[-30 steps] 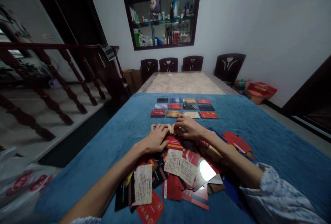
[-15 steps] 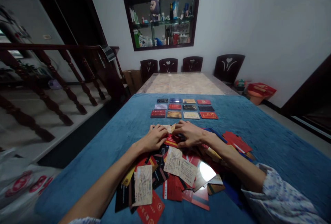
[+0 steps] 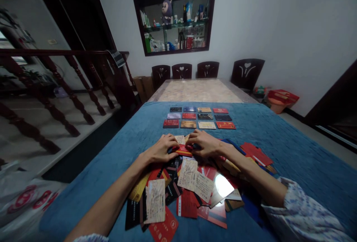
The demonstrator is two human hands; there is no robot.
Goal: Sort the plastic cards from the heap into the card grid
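A red card with a yellow stripe (image 3: 184, 150) spans the gap between my hands, above the near pile. My left hand (image 3: 163, 149) is closed on its left end, and my right hand (image 3: 205, 144) is closed on its right end. Below them spreads a loose heap of overlapping cards: a pale printed card (image 3: 156, 201), a black card (image 3: 134, 214), a red card (image 3: 186, 203) and a shiny card (image 3: 221, 190) with a bright glare. Part of the heap is hidden under my right forearm. Another pale card (image 3: 180, 139) shows just beyond my fingers.
Beyond my hands, cards lie in neat rows, including a cream card (image 3: 206, 125) and a dark card (image 3: 222, 117). Red packets (image 3: 256, 152) lie right of my forearm. A blue cloth (image 3: 122, 141) covers the near table. Chairs (image 3: 182, 71) stand behind; a railing (image 3: 75, 72) is left.
The red card between my hands has turned to a flatter, more level angle. My left fingers have shifted slightly along its left end. The rows beyond stay the same.
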